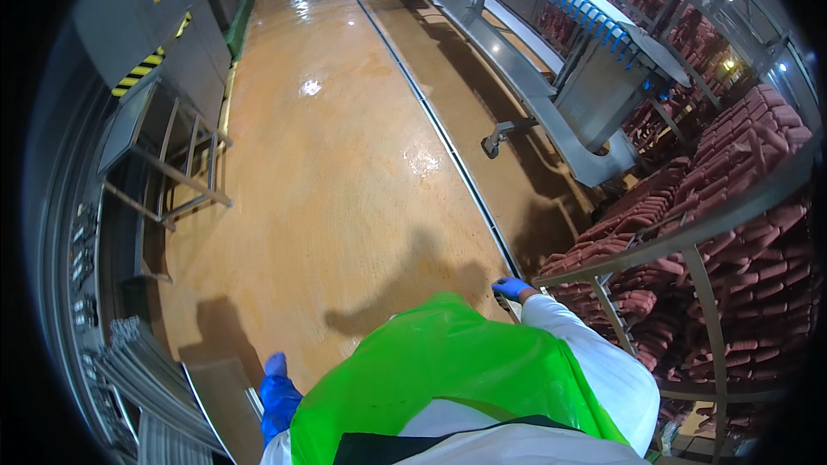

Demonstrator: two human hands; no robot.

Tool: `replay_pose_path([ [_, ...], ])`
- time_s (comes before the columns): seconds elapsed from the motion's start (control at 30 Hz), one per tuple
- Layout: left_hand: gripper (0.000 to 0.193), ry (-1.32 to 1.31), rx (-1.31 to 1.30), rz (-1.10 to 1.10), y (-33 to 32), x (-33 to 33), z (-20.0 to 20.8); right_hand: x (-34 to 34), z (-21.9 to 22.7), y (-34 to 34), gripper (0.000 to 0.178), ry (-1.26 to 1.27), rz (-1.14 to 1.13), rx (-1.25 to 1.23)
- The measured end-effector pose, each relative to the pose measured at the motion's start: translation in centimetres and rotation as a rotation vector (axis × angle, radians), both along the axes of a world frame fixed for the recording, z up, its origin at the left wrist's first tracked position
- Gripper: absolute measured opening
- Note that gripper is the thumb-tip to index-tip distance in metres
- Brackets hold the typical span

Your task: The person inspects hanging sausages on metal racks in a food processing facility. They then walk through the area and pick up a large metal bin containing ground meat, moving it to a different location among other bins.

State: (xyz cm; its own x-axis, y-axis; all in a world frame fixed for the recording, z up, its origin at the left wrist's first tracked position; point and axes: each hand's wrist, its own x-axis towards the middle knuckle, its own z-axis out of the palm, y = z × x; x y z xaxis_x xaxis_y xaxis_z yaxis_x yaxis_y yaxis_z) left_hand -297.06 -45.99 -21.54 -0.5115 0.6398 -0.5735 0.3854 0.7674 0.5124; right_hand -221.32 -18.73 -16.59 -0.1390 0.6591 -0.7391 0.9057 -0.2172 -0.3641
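My right hand [510, 288], in a blue glove, is closed on the front corner of a metal rack's frame [633, 260], with the white sleeve behind it. Rows of reddish-brown sausages [732, 159] hang in tiers inside this rack, to my right. My left hand [276, 365], also gloved in blue and with a blue sleeve cover, hangs low at my left side. It is near a bundle of metal bars, and its fingers are too small to make out. A bright green apron [431, 366] covers my front and hides part of the floor.
Wet tan floor [327, 164] stretches ahead, cut by a long narrow drain [431, 116]. A steel conveyor table [508, 65] on casters stands ahead right, more sausage racks behind it. On the left are a metal stand [164, 164], steel cabinets [138, 17] and stacked metal bars [155, 379].
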Motion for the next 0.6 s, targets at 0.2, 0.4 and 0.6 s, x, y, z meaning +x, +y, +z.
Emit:
replay_pose_path([
  [0.2,0.044,-0.025,0.354,-0.098,33.8,-6.6,2.1,2.1,-1.2,7.8,0.061,-0.077,-0.256,0.079],
  [0.4,0.046,-0.090,0.315,-0.385,54.8,-3.4,2.7,8.3,-8.1,16.0,0.058,-0.372,-0.513,-0.097],
  [0.6,0.027,-0.042,0.079,-0.338,54.2,-14.1,-0.4,-12.6,-2.2,45.5,0.065,-0.082,-0.290,0.107],
])
